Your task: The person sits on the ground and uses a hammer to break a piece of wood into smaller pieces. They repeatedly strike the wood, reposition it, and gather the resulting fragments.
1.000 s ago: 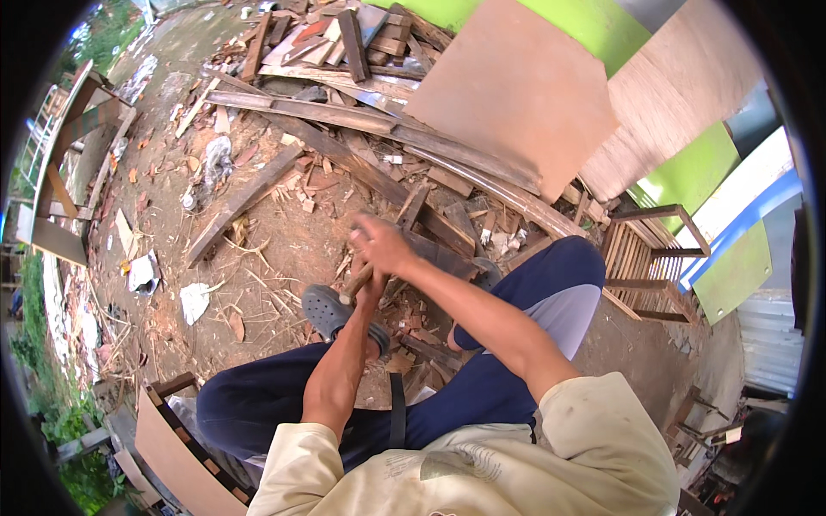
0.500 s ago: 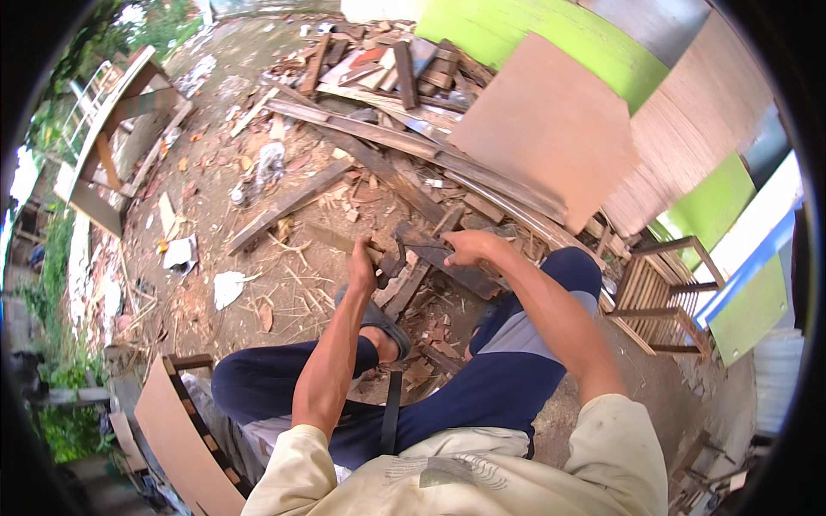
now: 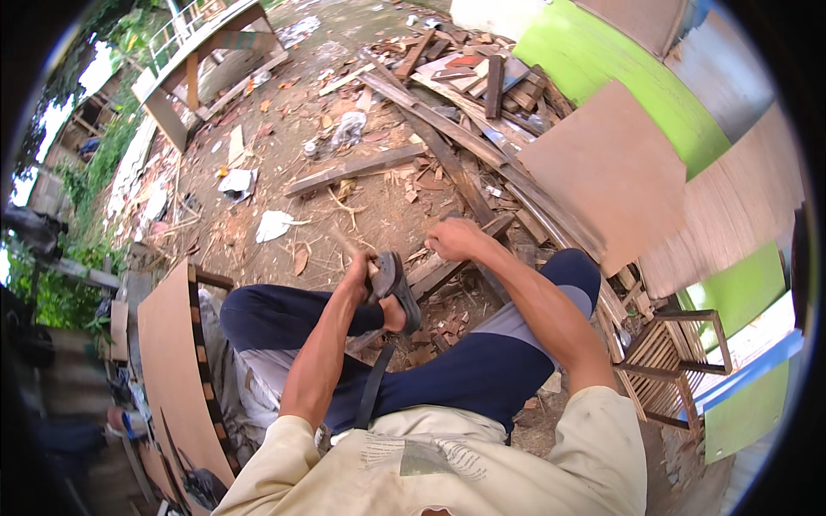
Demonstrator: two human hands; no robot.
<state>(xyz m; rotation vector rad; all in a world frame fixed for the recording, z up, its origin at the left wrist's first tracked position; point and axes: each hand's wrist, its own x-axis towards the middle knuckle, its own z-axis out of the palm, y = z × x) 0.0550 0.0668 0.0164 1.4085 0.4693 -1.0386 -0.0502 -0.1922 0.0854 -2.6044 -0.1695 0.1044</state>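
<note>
My left hand [image 3: 356,277] is closed round a light-brown wooden piece [image 3: 346,244], its upper end smeared by motion. Right beside that hand is the dark sandal [image 3: 407,298] on my left foot. My right hand [image 3: 458,239] makes a fist above the dark wooden boards; a dark bit shows at its far side, but what it grips is hidden. Below and right of the fist, a dark board [image 3: 437,273] lies slanting over the ground between my feet, with another board crossing it.
Long planks [image 3: 443,129] and a heap of scrap wood [image 3: 495,86] lie ahead. A brown panel [image 3: 607,168] leans at the right, above a slatted wooden rack [image 3: 667,365]. At my left stands a curved panel [image 3: 168,361]. A single beam [image 3: 353,170] lies on the littered dirt.
The view has turned, so the surroundings sit further right. My left hand has come down beside the sandal with the wooden piece. My right hand's fingers, earlier at the dark board, are now in a fist.
</note>
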